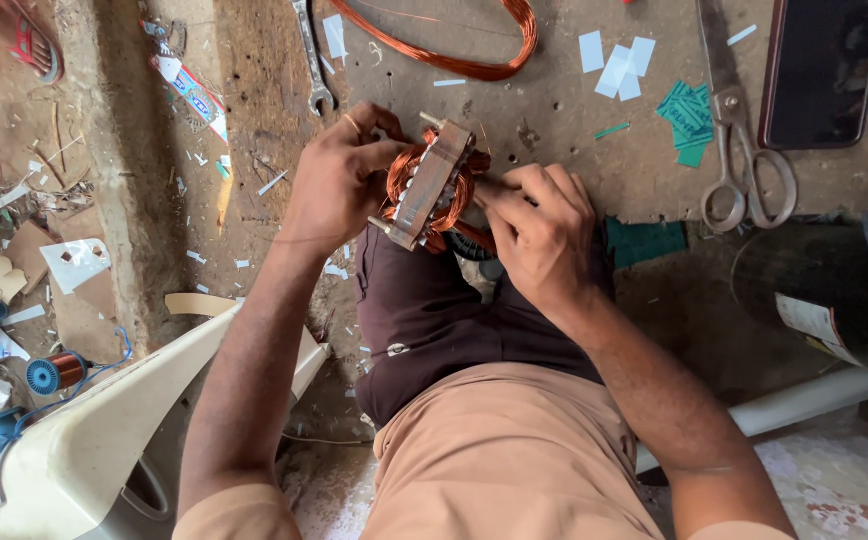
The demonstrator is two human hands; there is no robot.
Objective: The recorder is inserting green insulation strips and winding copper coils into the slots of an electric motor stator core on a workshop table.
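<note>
Centre frame: my left hand (339,175) grips the copper-wound laminated steel motor stator (432,187); right hand (539,228) fingers pinch its coil. Winding looks seated; tidying seems left.

We noted even, soft daylight across the frame, brightest at the lower right on the pale floor (834,480). Shadows were faint; a darker patch sat at the right under the table edge. The phone screen (822,65) at upper right showed mild sheen, no harsh glare. Focus held sharp at centre; the frame edges bowed slightly from the wide lens. No motion blur seen.
</note>
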